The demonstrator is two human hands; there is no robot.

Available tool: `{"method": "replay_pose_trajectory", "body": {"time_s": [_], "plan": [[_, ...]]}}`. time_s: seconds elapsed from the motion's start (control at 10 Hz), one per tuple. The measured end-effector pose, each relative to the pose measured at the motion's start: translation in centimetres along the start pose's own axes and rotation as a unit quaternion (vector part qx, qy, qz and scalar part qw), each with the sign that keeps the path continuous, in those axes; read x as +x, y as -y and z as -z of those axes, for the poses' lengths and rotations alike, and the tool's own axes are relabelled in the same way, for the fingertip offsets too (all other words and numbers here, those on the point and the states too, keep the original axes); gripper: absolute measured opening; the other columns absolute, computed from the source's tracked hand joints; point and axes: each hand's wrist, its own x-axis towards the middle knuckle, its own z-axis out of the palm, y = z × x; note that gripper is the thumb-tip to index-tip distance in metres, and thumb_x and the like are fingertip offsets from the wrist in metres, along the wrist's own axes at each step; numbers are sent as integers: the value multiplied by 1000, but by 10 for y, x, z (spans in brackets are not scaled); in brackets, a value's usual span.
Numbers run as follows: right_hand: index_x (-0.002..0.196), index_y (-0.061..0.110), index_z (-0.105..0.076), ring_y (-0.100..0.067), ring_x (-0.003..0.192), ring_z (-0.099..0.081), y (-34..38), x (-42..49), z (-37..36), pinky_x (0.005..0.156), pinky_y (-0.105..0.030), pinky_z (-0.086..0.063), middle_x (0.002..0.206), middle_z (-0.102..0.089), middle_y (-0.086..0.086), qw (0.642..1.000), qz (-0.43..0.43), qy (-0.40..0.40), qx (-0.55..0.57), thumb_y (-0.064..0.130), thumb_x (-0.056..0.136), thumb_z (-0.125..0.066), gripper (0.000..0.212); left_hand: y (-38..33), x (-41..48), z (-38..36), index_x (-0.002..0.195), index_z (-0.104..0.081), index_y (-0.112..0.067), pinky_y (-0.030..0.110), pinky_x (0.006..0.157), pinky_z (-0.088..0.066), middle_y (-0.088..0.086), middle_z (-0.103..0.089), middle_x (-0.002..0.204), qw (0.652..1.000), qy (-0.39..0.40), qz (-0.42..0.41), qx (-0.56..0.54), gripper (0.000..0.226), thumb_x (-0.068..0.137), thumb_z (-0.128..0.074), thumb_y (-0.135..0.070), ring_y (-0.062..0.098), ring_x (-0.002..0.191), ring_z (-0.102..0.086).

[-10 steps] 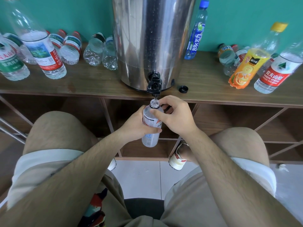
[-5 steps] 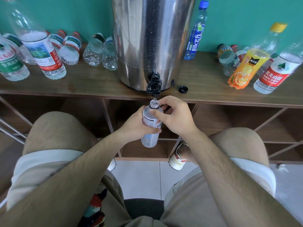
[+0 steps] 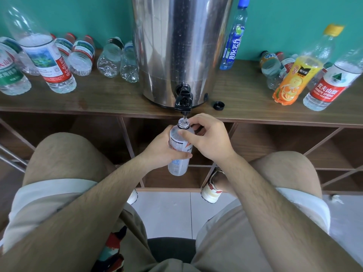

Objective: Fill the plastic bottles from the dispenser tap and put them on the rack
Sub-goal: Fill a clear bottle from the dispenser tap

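A clear plastic bottle point(image 3: 177, 167) with a white label is held upright, its open mouth right under the black tap point(image 3: 183, 102) of the steel dispenser point(image 3: 180, 46). A thin stream of water runs from the tap into the mouth. My left hand point(image 3: 160, 151) grips the bottle's body from the left. My right hand point(image 3: 207, 137) holds the bottle's shoulder from the right, thumb across the front. The bottle's black cap point(image 3: 218, 105) lies on the wooden shelf top point(image 3: 110, 99), right of the dispenser.
Several bottles stand or lie on the shelf top left of the dispenser point(image 3: 57, 61). To its right are a blue bottle point(image 3: 234, 42), an orange juice bottle point(image 3: 298, 75) and a red-labelled water bottle point(image 3: 332, 85). Open wooden compartments point(image 3: 275, 142) lie below. My knees flank the bottle.
Both hands and the bottle have hardly moved. Water keeps running from the tap into the bottle.
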Motion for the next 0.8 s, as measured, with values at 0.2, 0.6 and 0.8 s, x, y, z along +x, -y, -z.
{"method": "replay_pose_trajectory", "body": {"time_s": [0.2, 0.6, 0.8], "plan": [[104, 12, -80, -12, 86, -65, 1, 0, 0, 69, -21, -50, 99, -72, 4, 1000, -2, 3, -3, 25, 86, -84, 22, 1, 0, 0, 140, -49, -27, 31, 98, -53, -11, -67, 123, 1000, 0, -1, -3, 80, 73, -93, -19, 8, 114, -66], [104, 12, -80, -12, 86, -65, 2, -1, 2, 70, -25, -54, 98, -72, 3, 1000, 1, 3, -7, 24, 86, -85, 22, 0, 0, 0, 140, -49, -27, 29, 97, -53, -11, -67, 124, 1000, 4, 1, -1, 79, 74, -93, -18, 9, 115, -65], [103, 11, -80, -14, 85, -66, 3, -1, 2, 70, -27, -54, 97, -73, 2, 1000, 6, 5, -7, 23, 86, -85, 21, -2, 1, -1, 136, -48, -32, 19, 85, -49, -15, -66, 120, 1000, 0, 7, 3, 78, 74, -93, -18, 4, 110, -64]]}}
